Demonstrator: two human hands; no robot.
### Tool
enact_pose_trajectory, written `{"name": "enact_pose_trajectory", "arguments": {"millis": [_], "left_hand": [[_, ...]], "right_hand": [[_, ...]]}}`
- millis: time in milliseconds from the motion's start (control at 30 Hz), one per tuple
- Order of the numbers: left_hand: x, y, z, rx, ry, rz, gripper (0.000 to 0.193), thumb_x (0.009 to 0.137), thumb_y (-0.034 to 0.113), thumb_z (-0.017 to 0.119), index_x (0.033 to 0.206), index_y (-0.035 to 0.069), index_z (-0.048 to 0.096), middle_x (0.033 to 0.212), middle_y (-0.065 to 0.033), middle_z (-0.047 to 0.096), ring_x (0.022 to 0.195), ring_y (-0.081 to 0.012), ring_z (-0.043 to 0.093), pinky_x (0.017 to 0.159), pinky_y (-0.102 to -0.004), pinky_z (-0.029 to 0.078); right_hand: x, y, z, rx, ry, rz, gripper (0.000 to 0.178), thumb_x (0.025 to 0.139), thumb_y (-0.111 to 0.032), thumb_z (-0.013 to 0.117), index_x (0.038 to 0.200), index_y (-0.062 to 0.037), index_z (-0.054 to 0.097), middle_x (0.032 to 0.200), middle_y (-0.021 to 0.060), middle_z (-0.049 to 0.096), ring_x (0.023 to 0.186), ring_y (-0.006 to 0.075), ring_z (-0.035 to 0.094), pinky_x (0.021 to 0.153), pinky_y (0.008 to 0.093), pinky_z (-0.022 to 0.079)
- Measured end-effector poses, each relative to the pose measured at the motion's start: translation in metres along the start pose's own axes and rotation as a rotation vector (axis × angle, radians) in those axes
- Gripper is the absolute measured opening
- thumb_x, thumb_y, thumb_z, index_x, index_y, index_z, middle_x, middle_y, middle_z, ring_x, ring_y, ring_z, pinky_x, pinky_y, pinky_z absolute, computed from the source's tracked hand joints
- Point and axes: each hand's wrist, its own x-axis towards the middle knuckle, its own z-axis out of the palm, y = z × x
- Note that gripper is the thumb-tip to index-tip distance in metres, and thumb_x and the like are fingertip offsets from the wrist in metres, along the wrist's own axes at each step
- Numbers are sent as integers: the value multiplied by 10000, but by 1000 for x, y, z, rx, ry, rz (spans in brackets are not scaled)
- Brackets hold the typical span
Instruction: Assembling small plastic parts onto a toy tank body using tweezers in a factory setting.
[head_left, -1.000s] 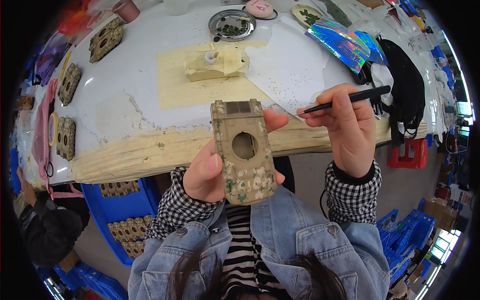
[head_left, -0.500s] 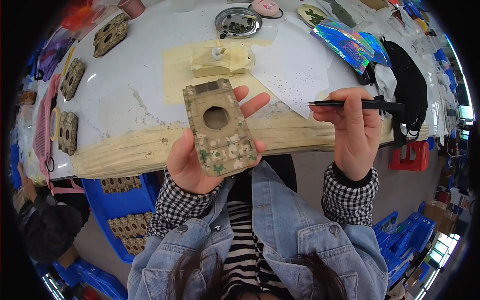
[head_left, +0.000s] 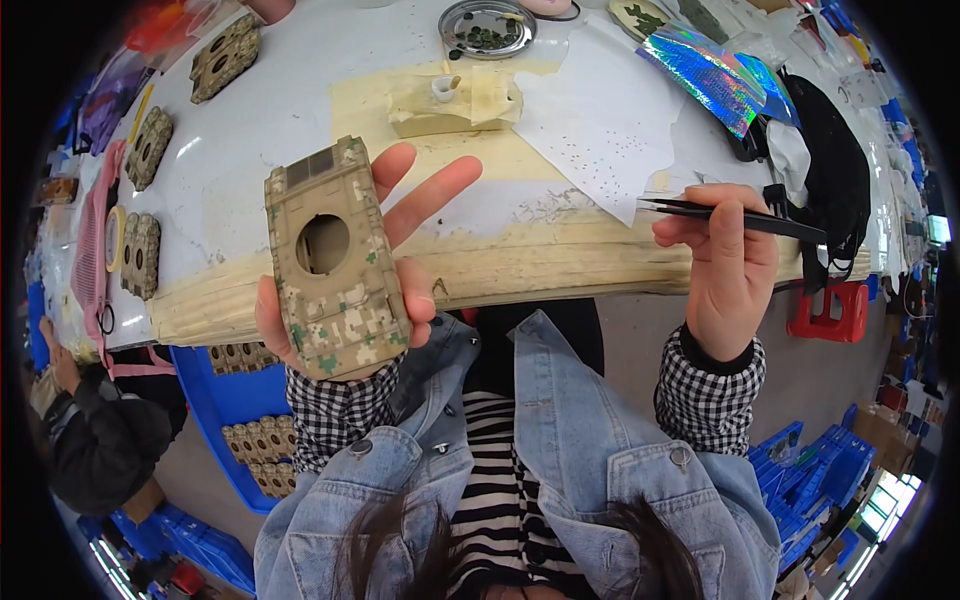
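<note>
Head view | left hand (head_left: 413,286) cradling camo model-tank hull (head_left: 338,306), centre-left, two fingers splaying | right hand (head_left: 735,272) pinching black tweezers (head_left: 785,225), centre-right, tips gaping slightly | camo looking done, round hole (head_left: 324,243) sitting unfilled

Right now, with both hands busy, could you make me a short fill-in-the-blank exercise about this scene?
The left hand holds a tan, pixel-camouflaged shell with exactly ____ large round hole.
The right hand grips slim, black, two-tipped ____.
A red plastic stool stands toward the picture's ____ edge.

Missing words: one; tweezers; right.
</note>
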Motion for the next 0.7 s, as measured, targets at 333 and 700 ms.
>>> {"name": "enact_pose_trajectory", "arguments": {"millis": [333, 700], "left_hand": [[-7, 6, -4, 1, 76, 41, 917, 808, 370, 630, 1421, 26, 41, 1464, -224, -81, 730, -189, 575, 586, -263, 506], [-12, 10, -12, -148, -21, 49, 902, 799, 326, 647, 1409, -10, 74, 1424, -183, 232, 674, -176, 572, 469, -217, 486]], "right_hand": [[-2, 2, 3, -10, 9, -8, 254, 941, -198, 484, 969, 42, 567, 869, 98, 610, 698, 147, 633, 657, 237, 504], [-2, 2, 6, -4, -15, -2, 245, 929, -193, 508, 967, 41, 571, 854, 101, 607, 705, 148, 626, 660, 239, 495]]}}
